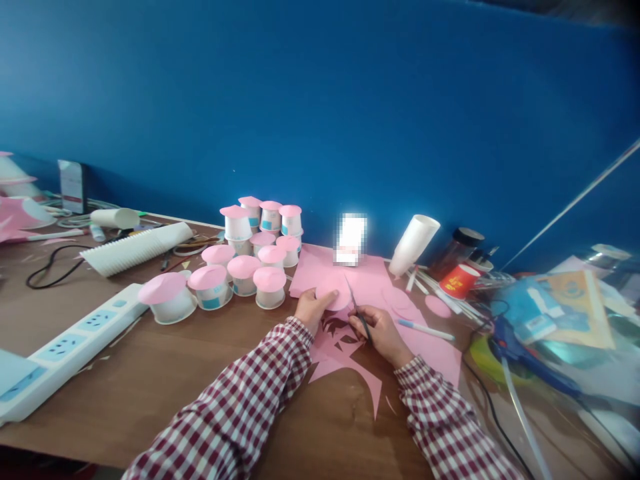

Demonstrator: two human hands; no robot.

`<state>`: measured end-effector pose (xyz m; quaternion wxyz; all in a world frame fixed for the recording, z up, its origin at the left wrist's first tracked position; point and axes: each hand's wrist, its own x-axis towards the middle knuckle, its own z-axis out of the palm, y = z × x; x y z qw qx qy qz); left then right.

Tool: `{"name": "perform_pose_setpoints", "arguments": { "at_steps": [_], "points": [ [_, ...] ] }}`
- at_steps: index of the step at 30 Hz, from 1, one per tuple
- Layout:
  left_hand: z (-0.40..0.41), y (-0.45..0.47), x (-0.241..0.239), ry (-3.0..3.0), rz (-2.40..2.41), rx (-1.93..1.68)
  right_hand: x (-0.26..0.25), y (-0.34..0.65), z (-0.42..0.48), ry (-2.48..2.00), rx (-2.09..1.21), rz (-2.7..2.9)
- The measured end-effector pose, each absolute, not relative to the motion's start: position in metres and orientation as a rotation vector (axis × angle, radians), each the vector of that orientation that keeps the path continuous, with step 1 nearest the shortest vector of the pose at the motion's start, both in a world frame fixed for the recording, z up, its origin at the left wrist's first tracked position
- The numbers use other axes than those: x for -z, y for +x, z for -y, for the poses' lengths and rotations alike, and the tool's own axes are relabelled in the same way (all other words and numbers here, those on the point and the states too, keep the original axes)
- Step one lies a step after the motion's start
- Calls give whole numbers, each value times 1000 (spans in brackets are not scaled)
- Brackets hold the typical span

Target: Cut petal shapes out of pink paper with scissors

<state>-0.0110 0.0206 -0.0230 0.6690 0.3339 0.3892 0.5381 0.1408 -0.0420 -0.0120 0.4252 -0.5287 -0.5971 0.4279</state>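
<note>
My left hand (pixel 311 308) pinches a round pink paper piece (pixel 334 293) at its left edge, above a larger pink sheet (pixel 373 283) lying on the wooden table (pixel 210 373). My right hand (pixel 383 333) is closed round the handles of small scissors (pixel 356 307), whose blades point up and left into the pink piece. Jagged pink offcuts (pixel 350 363) lie under and in front of both hands. Both arms wear red and white checked sleeves.
Several white paper cups with pink paper tops (pixel 245 257) stand left of my hands. A white power strip (pixel 75 340) lies at the left. A stack of white cups (pixel 414 245), a red cup (pixel 459 280), a pen (pixel 425 328) and a blue glue gun (pixel 520 353) sit to the right.
</note>
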Motion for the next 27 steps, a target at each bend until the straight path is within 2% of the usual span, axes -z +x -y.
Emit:
{"name": "perform_pose_setpoints", "arguments": {
  "at_steps": [9,17,27],
  "points": [
    [-17,-11,15,688,-876,-1231,18,142,42,-1349,-972,1554],
    [-20,-21,3,411,-642,-1274,17,142,44,-1294,-1045,1566],
    [-23,-27,8,340,-528,-1199,10,139,47,-1320,-684,1521]
  ]
}}
